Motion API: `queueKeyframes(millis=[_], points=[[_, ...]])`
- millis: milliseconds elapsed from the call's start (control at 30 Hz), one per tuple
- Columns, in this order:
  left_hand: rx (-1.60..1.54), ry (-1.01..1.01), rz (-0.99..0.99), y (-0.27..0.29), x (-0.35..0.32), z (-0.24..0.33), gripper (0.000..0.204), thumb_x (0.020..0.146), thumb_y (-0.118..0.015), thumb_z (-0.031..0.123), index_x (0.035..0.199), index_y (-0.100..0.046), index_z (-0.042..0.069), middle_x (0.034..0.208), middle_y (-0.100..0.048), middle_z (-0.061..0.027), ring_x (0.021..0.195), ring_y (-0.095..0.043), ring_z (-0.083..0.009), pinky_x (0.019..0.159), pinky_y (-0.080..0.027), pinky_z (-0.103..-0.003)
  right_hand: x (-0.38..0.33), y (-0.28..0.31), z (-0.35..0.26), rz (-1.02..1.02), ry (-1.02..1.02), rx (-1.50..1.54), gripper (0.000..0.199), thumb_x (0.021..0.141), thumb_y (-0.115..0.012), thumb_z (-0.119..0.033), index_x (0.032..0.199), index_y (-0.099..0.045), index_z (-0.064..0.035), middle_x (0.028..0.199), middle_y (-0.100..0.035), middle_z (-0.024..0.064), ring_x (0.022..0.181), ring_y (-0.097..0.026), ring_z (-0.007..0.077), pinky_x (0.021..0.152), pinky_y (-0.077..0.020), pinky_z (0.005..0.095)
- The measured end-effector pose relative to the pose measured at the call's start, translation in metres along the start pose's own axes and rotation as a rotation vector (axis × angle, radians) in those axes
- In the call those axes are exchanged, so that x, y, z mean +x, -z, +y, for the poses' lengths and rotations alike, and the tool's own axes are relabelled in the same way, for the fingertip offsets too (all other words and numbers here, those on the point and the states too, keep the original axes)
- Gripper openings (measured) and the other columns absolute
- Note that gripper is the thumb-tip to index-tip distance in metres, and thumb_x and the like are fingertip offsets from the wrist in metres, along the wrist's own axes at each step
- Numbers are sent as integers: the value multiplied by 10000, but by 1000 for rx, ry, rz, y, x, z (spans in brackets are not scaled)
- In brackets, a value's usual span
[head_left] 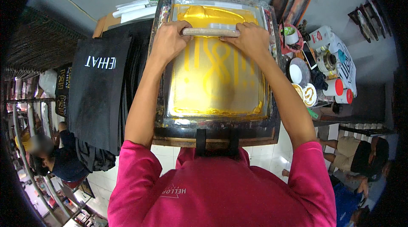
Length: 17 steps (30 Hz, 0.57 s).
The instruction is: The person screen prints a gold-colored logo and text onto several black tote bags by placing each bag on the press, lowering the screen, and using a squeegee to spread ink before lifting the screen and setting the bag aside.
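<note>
Both of my hands grip a long squeegee [210, 32] by its pale handle, near the far end of a screen printing frame [272, 70]. My left hand [171, 40] is closed around its left end, and my right hand [251, 36] around its right end. Thick yellow ink [208, 14] is pooled on the mesh just beyond the squeegee. The mesh [221, 91] nearer to me has a yellow film over it, and a pattern of lines and loops shows through. Two black straps [201, 142] hang over the near edge of the board.
A stack of black fabric bags [100, 87] lies left of the frame, with white paper rolls [135, 11] behind. At right, a cluttered side table holds red-lidded tubs [333, 87], a phone [309, 55] and a white bowl [296, 74]. Other people are at lower left and lower right.
</note>
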<state>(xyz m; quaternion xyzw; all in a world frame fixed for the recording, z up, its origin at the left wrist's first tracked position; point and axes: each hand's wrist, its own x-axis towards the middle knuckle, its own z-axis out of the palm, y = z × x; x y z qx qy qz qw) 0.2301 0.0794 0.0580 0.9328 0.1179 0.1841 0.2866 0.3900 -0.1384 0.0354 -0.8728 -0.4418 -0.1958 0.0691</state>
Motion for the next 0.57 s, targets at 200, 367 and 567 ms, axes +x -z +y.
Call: queueKeyframes(millis=[200,367,567], points=[[6,-8,15,1,-42,7,295,780,-793,141,1059,-750,54,959,-738,-186,884,-715,-359,820,-561,-407,-38,15,-18,-4,4,30,622,688,-769,-691,797,-726,-80,816,-727,94,772,-721,283,653,-571,399],[12,6,-30,9,-94,23,291,762,-771,78,1052,-754,55,1009,-739,-171,949,-703,-355,862,-550,-406,-88,35,-35,0,25,90,539,700,-800,-608,785,-693,-87,784,-686,92,745,-692,302,635,-551,419],[23,11,-127,21,-165,45,327,725,-783,60,1051,-762,58,1064,-741,-173,1034,-698,-329,991,-517,-406,-161,64,-66,-259,-54,113,364,776,-779,-464,896,-701,-129,930,-684,96,931,-685,308,714,-560,467]])
